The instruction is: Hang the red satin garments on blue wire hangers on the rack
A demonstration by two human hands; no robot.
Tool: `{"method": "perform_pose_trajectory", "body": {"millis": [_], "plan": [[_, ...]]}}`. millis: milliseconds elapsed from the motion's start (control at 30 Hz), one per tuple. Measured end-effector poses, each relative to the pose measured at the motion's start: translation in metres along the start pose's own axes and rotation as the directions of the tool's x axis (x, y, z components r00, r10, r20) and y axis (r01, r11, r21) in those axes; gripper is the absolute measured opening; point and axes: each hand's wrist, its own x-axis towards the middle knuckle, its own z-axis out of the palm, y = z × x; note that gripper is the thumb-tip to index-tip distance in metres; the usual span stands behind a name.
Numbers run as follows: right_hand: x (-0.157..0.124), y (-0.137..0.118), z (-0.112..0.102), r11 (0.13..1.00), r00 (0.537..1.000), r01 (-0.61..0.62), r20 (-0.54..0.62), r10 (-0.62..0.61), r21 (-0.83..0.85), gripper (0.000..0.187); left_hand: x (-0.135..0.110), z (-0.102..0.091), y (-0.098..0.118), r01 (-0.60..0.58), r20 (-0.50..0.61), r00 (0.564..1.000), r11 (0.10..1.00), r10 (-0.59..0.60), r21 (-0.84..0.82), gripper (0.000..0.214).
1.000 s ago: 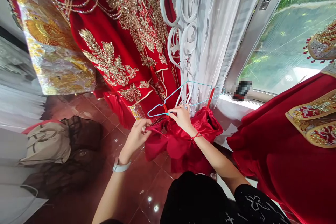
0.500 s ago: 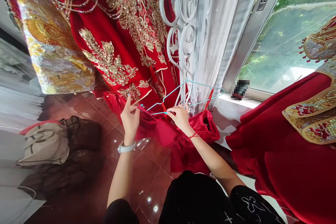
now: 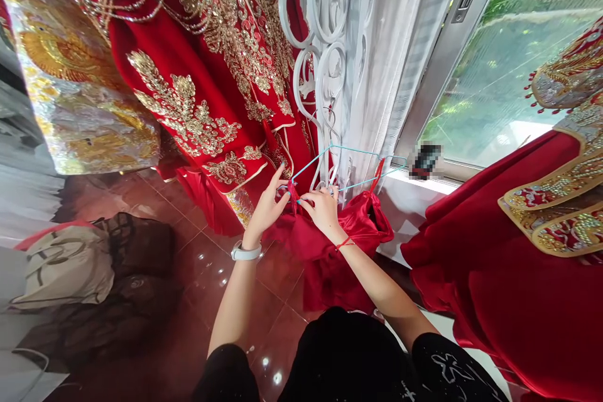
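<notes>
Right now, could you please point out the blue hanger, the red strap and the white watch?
Blue hanger (image 3: 362,151): head view, top wire.
Red strap (image 3: 377,174): head view, loop over hanger.
White watch (image 3: 245,253): head view, band on wrist.

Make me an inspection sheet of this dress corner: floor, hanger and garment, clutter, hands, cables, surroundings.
Surface: glossy red-brown tiled floor, with light reflecting off it.
Things in hand: light-blue wire hanger hanging at a white scrollwork rack; plain red satin garment bunched beneath it.
Clutter: beige bag and dark mesh fabric on the floor at left.
Hands: left hand pinches the garment's red strap near the hanger's left end; right hand is closed on the hanger's lower bar.
Cables: thin pale cord at bottom left, kind unclear.
Surroundings: red gown with gold embroidery, white sheer curtain, window, second red gown at right.
</notes>
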Motion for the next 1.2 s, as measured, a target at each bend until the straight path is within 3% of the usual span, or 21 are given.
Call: {"method": "perform_pose_trajectory", "body": {"millis": [100, 200, 267, 333, 400, 467, 567, 667, 767, 867, 933, 1000, 1100, 1200], "plan": [[-0.006, 0.003, 0.003, 0.997, 0.994, 0.064, -0.092, -0.059, 0.052, 0.018, -0.006, 0.003, -0.004, 0.009, -0.018, 1.000, 0.995, -0.007, 0.100, 0.049], [-0.021, 0.023, -0.002, 0.981, 0.957, 0.123, -0.279, -0.077, 0.152, 0.028, -0.010, 0.004, -0.005, 0.040, -0.089, 0.996, 0.975, -0.021, 0.219, 0.042], [-0.035, 0.056, -0.012, 0.982, 0.896, 0.044, -0.441, 0.043, 0.185, 0.031, -0.012, 0.005, -0.006, 0.052, -0.140, 0.990, 0.973, -0.020, 0.225, 0.041], [-0.049, 0.101, -0.028, 0.963, 0.783, -0.183, -0.563, 0.263, 0.196, 0.032, -0.012, 0.007, -0.007, 0.059, -0.177, 0.984, 0.981, -0.026, 0.184, 0.035], [-0.063, 0.148, -0.044, 0.856, 0.685, -0.473, -0.523, 0.506, 0.208, 0.045, -0.010, 0.011, -0.009, 0.092, -0.215, 0.975, 0.986, -0.061, 0.138, 0.030], [-0.075, 0.185, -0.057, 0.685, 0.610, -0.678, -0.317, 0.726, 0.265, 0.055, -0.007, 0.015, -0.012, 0.146, -0.275, 0.955, 0.984, -0.112, 0.106, 0.025], [-0.090, 0.214, -0.072, 0.551, 0.550, -0.762, -0.109, 0.828, 0.341, 0.034, -0.001, 0.020, -0.017, 0.194, -0.348, 0.924, 0.979, -0.159, 0.066, 0.023], [-0.098, 0.220, -0.091, 0.546, 0.568, -0.729, -0.080, 0.819, 0.413, 0.011, 0.003, 0.019, -0.023, 0.173, -0.341, 0.928, 0.984, -0.152, 0.032, 0.022], [-0.103, 0.220, -0.120, 0.526, 0.596, -0.668, -0.044, 0.802, 0.526, 0.017, 0.007, 0.016, -0.029, 0.138, -0.315, 0.940, 0.990, -0.130, 0.005, 0.020], [-0.107, 0.212, -0.150, 0.444, 0.696, -0.469, 0.009, 0.718, 0.763, 0.018, 0.011, 0.014, -0.033, 0.123, -0.302, 0.945, 0.992, -0.123, -0.019, 0.020], [-0.110, 0.202, -0.166, 0.416, 0.766, -0.332, -0.016, 0.643, 0.846, 0.024, 0.013, 0.015, -0.035, 0.116, -0.299, 0.946, 0.992, -0.124, -0.042, 0.020], [-0.110, 0.188, -0.177, 0.503, 0.791, -0.255, -0.121, 0.600, 0.826, 0.032, 0.015, 0.015, -0.037, 0.104, -0.294, 0.948, 0.992, -0.121, -0.072, 0.021], [-0.101, 0.169, -0.190, 0.699, 0.771, -0.163, -0.352, 0.530, 0.697, 0.038, 0.018, 0.014, -0.039, 0.088, -0.276, 0.954, 0.991, -0.113, -0.103, 0.021], [-0.079, 0.159, -0.202, 0.820, 0.789, -0.110, -0.453, 0.416, 0.562, 0.041, 0.021, 0.014, -0.042, 0.096, -0.254, 0.959, 0.988, -0.124, -0.118, 0.021]]}}
